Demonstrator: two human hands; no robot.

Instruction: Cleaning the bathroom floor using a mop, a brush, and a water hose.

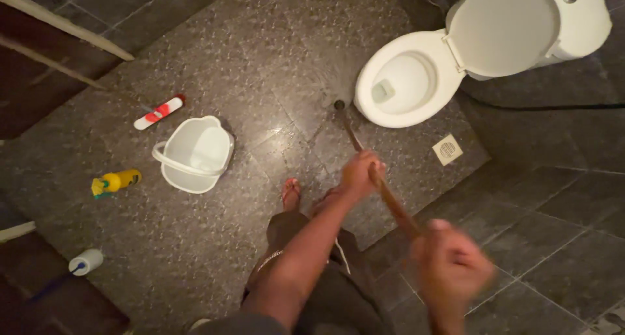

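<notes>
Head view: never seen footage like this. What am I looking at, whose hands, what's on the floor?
There is no machine here. A person wears a camera on the head, so this one picture looks straight down at their own arms, legs and a sandalled foot.

Both hands grip a long wooden stick: the left hand further down it, the right hand near its top, blurred. The stick's far end meets the dark speckled floor just in front of a white toilet with its lid up.

Also on the floor: a white bucket, a red and white bottle lying flat, a yellow bottle on its side, a small white container and a square drain cover.
</notes>
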